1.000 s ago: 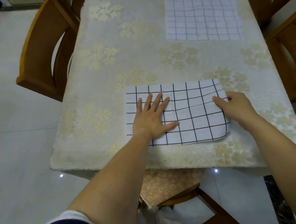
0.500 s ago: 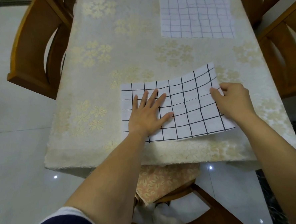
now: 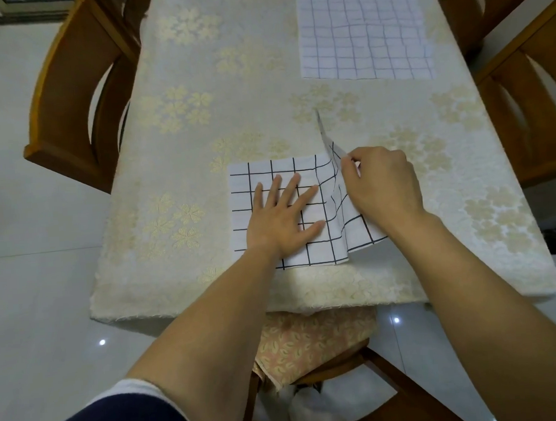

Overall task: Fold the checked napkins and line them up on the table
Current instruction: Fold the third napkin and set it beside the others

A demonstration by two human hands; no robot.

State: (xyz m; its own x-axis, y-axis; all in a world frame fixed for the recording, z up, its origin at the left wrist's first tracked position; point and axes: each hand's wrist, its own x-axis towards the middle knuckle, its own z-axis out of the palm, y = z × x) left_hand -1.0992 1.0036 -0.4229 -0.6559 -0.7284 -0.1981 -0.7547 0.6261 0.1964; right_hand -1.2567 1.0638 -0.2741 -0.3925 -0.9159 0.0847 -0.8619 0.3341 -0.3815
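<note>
The black-checked napkin lay low in the centre of the frame, near the front edge of the table, its left part flat and its right part raised into a standing flap. The left hand pressed flat on the left part, fingers straight and spread. The right hand pinched the flap's edge between thumb and fingers. A second, finer-checked napkin lay flat at the upper right.

Only one point of the flap was held, and its far corner stood free. That corner could flop askew and land with edges mismatched. The left hand also lay where the flap should land. Lifting it early might let the cloth slide on the tablecloth.
</note>
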